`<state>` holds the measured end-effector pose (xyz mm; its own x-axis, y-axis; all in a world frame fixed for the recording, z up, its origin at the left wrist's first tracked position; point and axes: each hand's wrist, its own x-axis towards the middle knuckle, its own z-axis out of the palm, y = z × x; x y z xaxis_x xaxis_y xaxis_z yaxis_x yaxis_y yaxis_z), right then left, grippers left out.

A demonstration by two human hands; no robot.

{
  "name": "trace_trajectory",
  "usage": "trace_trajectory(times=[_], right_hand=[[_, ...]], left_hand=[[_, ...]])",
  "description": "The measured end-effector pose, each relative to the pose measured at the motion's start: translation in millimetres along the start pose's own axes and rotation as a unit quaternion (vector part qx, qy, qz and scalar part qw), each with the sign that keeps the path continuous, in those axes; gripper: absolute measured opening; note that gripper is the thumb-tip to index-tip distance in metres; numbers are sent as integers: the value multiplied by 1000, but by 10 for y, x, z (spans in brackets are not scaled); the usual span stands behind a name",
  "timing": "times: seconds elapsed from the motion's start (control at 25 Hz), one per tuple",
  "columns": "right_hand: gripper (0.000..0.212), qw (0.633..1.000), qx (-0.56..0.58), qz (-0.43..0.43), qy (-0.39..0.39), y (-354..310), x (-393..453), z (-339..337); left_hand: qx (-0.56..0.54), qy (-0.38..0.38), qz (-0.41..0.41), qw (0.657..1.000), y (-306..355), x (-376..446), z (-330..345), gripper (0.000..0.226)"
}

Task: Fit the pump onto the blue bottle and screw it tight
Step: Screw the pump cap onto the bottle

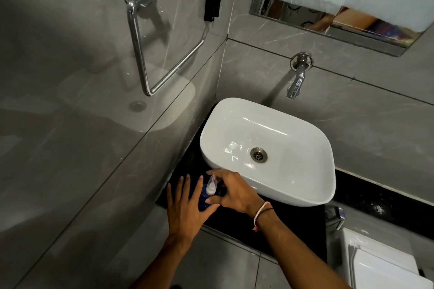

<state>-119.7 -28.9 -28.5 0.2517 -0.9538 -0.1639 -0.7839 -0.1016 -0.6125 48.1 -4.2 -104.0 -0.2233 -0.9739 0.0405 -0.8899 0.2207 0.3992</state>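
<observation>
Both hands flanked the upright blue bottle on the dark counter: the left hand lay open-fingered against its side, while the right hand pinched the pump directly above the neck.

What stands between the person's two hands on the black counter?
In the head view, the blue bottle with its white pump stands between the left hand and right hand, on the counter.
</observation>
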Motion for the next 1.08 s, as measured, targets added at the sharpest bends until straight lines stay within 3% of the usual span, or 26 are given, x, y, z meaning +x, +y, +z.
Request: trace_trajectory(times=[0.2,0.32,0.48,0.68,0.8,0.92,1.08], right_hand=[[35,999,44,6,13,17,48,2],[51,996,36,54,59,59,-2,58],[65,987,147,47,48,146,-132,157],[29,988,134,37,63,114,-65,143],[47,991,94,44,84,62,-49,106],[73,998,61,7,21,53,-60,69],[38,1000,-6,-23,6,43,-17,22]], left_hand=[[-1,6,-5,1000,-3,-5,11,95],[2,2,-2,1000,-15,-3,22,91],[3,2,4,1000,-22,6,21,83],[-2,5,-7,1000,-15,1,20,92],[2,0,-1,1000,-8,0,3,90],[5,1,4,1000,-9,1,-1,85],[5,-2,-9,1000,2,1,-11,92]])
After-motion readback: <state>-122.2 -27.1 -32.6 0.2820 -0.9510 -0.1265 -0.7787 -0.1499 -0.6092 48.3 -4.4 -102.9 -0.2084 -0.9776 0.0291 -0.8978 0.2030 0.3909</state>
